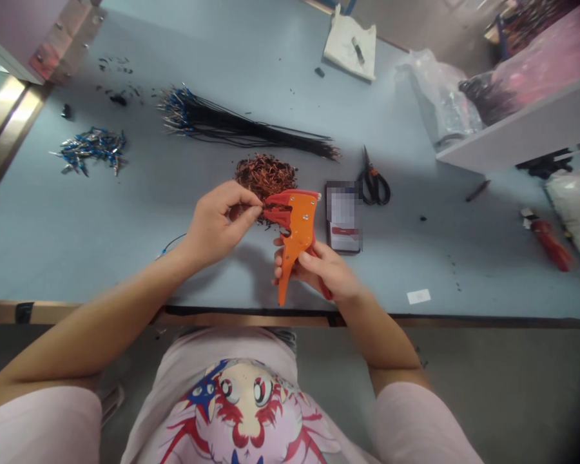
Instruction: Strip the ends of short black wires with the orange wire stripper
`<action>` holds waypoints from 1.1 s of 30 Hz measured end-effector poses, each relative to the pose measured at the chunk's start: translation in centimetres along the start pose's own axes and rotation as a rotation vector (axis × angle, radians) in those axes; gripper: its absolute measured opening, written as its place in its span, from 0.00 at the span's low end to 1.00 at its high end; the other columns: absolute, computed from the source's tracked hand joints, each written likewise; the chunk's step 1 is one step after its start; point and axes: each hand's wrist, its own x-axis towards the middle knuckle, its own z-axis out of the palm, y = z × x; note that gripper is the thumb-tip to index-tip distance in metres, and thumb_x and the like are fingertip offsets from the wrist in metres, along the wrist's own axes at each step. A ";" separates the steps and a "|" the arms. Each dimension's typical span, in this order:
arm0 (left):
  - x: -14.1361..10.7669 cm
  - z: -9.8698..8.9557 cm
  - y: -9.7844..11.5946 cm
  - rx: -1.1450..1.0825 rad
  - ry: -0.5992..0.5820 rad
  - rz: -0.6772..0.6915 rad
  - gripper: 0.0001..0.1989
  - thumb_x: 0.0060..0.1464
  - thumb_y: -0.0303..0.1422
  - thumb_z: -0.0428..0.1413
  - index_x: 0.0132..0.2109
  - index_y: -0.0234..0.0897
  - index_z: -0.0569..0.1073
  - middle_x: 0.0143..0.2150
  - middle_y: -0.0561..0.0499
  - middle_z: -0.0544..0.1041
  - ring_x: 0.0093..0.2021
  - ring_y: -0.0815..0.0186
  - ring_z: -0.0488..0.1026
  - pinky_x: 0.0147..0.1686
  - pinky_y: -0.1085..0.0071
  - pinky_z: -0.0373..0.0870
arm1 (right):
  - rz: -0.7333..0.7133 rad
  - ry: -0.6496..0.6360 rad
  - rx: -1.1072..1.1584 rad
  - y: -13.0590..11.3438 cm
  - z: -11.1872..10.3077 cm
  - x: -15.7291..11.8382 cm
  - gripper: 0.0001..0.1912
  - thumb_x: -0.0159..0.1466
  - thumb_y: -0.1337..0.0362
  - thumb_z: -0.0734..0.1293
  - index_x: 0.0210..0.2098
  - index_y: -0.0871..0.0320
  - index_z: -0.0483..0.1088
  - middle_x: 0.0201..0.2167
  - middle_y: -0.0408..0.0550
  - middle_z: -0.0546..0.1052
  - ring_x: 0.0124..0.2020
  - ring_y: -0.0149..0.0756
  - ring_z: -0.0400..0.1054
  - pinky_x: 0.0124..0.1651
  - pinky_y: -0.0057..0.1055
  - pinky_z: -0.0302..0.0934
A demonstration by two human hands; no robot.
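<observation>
My right hand (323, 270) is wrapped round the handles of an orange and red wire stripper (300, 222), its jaws turned to the left. Between thumb and fingertips, my left hand (227, 222) pinches a thin black wire (176, 240) right at those jaws. The wire's tail comes out below the left hand, with a blue piece near its end. Just behind the jaws lies a heap of copper-coloured wire scraps (265, 173), partly covered by the tool and the left fingers.
A bundle of black wires (251, 129) with blue and metal ends lies beyond the scraps. Blue-and-silver connectors (93, 149) are piled at the left. Right of the stripper are a phone (343, 219) and black scissors (374, 183). A white shelf (517, 122) juts in, near a red-handled tool (551, 245).
</observation>
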 end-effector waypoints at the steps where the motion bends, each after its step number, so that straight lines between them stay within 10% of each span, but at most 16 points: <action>1: 0.0 0.0 0.0 -0.002 -0.008 -0.001 0.03 0.59 0.29 0.56 0.36 0.38 0.74 0.31 0.53 0.75 0.28 0.71 0.66 0.28 0.72 0.63 | -0.004 -0.006 -0.001 0.0 0.0 0.0 0.27 0.59 0.51 0.75 0.51 0.58 0.67 0.39 0.50 0.77 0.37 0.40 0.76 0.45 0.46 0.74; 33: 0.1 0.1 -0.7 -0.018 -0.046 0.054 0.04 0.57 0.29 0.57 0.34 0.39 0.76 0.30 0.53 0.76 0.28 0.69 0.67 0.28 0.70 0.63 | -0.045 0.011 -0.177 0.0 -0.3 0.2 0.20 0.62 0.49 0.72 0.42 0.58 0.69 0.32 0.45 0.74 0.30 0.33 0.72 0.32 0.33 0.71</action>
